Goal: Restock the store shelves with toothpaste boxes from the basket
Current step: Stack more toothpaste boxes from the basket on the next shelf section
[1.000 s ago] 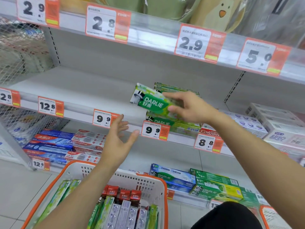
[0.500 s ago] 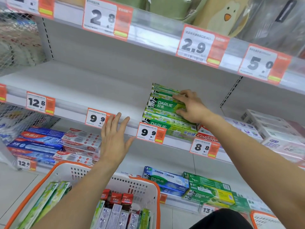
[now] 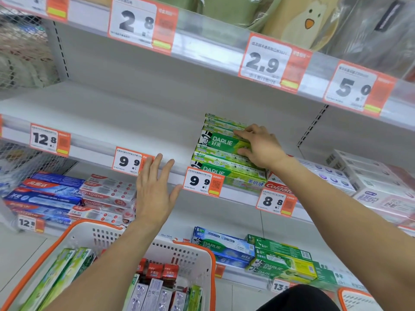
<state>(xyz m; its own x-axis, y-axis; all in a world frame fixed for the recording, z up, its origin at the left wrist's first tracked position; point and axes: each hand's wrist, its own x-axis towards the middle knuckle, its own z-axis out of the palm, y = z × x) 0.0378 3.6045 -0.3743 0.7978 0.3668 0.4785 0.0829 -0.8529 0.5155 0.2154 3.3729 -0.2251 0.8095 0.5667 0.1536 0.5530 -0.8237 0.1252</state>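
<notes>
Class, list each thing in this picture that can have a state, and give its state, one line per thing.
Right hand: resting on the top green box, fingers spread over it.
Left hand: open, empty, raised before the shelf edge.
Top green Darlie box: lying flat on the stack.
Green box stack: on the middle shelf, several high.
Basket: partly filled with boxes.

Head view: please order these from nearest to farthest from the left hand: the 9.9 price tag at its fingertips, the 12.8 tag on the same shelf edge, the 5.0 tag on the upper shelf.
1. 9.9 price tag, at the left hand's fingertips.
2. 12.8 price tag, further left.
3. 5.0 price tag, upper right.
</notes>
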